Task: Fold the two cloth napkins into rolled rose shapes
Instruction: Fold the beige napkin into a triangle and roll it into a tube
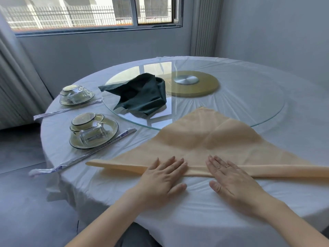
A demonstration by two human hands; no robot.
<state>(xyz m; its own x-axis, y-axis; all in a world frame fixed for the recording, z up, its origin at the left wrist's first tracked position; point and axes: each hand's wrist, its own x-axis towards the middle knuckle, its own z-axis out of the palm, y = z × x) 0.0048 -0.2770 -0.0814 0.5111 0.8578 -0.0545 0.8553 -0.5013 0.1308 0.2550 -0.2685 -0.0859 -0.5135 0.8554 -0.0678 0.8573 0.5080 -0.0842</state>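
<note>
1. Flat on the cloth, left hand (162,177) and right hand (229,177) press straight fingers on the peach napkin's (204,139) rolled near edge, gripping nothing.
2. Its far tip overlaps the glass turntable (240,104).
3. Dark green napkin (142,93) lies crumpled on the glass, well apart.
4. Bare tablecloth (195,202) lies between roll and table edge.

The peach napkin (210,139) at six o'clock on the desk is one plain pale shade with no print. The green napkin (142,95), toward eleven o'clock, is a deep bottle green, equally plain. The tablecloth (195,202) is white. The turntable (249,107) is clear glass over a mustard-gold disc (206,90) with a silver hub (186,80). At nine o'clock, the near plate (112,128) and the far plate (89,96) are pale yellow with dark rims. The chopstick wrapper (83,151) is white with blue print.
</note>
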